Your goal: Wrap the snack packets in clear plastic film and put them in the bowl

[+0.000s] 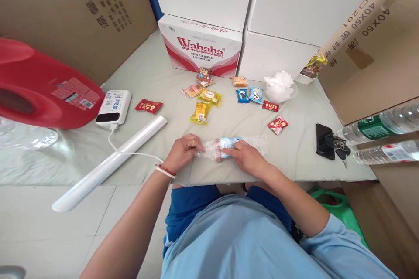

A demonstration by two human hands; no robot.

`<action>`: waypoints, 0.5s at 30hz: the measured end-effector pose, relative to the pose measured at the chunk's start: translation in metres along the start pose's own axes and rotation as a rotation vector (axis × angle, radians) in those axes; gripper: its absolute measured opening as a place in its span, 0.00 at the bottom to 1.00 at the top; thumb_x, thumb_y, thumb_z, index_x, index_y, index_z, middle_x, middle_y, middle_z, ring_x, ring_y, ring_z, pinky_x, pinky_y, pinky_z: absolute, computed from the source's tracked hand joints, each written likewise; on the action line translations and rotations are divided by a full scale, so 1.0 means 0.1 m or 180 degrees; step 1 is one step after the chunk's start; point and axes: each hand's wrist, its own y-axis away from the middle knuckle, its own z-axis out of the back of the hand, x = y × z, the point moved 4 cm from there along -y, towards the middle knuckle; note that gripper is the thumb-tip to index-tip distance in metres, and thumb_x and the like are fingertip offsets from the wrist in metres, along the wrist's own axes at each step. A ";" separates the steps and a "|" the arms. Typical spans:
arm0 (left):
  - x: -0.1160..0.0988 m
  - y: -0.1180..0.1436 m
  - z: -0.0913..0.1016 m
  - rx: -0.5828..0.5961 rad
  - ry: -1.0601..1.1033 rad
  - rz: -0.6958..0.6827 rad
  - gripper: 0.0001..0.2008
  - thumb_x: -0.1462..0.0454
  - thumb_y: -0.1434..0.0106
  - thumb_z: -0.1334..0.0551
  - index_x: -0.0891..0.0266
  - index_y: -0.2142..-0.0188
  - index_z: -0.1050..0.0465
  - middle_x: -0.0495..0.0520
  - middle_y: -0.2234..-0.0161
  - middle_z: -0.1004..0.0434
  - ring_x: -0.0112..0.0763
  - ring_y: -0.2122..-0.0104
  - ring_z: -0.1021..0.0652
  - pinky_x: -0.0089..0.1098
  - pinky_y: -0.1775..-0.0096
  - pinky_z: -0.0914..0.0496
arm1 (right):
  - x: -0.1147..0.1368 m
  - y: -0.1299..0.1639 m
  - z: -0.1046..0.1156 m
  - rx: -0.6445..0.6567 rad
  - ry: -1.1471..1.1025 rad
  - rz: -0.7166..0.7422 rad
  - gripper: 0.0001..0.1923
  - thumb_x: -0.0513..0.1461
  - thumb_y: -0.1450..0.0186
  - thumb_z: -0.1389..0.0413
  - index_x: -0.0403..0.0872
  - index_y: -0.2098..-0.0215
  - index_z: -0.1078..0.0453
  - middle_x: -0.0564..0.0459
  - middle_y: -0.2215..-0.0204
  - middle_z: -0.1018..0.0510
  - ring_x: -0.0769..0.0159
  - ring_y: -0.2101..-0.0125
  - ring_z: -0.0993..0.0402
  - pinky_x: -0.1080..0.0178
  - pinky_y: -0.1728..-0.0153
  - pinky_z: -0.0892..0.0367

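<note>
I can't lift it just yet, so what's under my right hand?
Clear plastic and a light-blue printed patch show partly under your right hand. Your fingers cover some of the patch; anything beneath the palm is hidden.

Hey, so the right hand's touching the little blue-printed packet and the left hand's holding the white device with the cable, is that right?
Not quite: the left hand is pinching the clear plastic, as the head view shows. The right hand is touching the blue-printed packet.

Packet (225, 145) before Wahaha carton (201, 48)
</note>
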 end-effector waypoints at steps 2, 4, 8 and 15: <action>0.06 0.14 0.05 0.0086 -0.0310 0.0079 0.12 0.69 0.52 0.44 0.55 0.78 0.22 0.52 0.72 0.22 0.38 0.62 0.21 0.43 0.51 0.26 | -0.03 0.02 -0.01 -0.0121 -0.0160 0.0101 0.24 0.31 0.28 0.49 0.53 0.37 0.28 0.50 0.63 0.29 0.59 0.60 0.34 0.62 0.61 0.37; 0.06 0.19 0.07 -0.0165 -0.0240 0.0203 0.12 0.68 0.49 0.45 0.56 0.75 0.23 0.53 0.69 0.22 0.38 0.60 0.22 0.42 0.50 0.26 | -0.04 0.04 0.00 -0.0259 -0.0302 0.0202 0.23 0.32 0.27 0.49 0.52 0.38 0.27 0.50 0.64 0.30 0.60 0.61 0.34 0.61 0.61 0.37; -0.02 0.07 -0.03 -0.0922 -0.0236 0.0648 0.16 0.59 0.36 0.46 0.60 0.55 0.22 0.60 0.48 0.23 0.44 0.46 0.25 0.50 0.40 0.32 | -0.03 0.06 0.07 -0.0367 -0.0434 0.0376 0.19 0.36 0.26 0.48 0.52 0.41 0.25 0.49 0.65 0.30 0.61 0.63 0.34 0.60 0.60 0.35; -0.29 0.02 -0.28 0.0286 -0.0077 0.0533 0.13 0.52 0.41 0.34 0.59 0.69 0.26 0.57 0.49 0.21 0.46 0.46 0.23 0.44 0.44 0.29 | -0.06 0.07 0.03 -0.0393 -0.0653 0.0294 0.17 0.41 0.24 0.47 0.53 0.42 0.23 0.50 0.67 0.31 0.62 0.64 0.33 0.61 0.62 0.36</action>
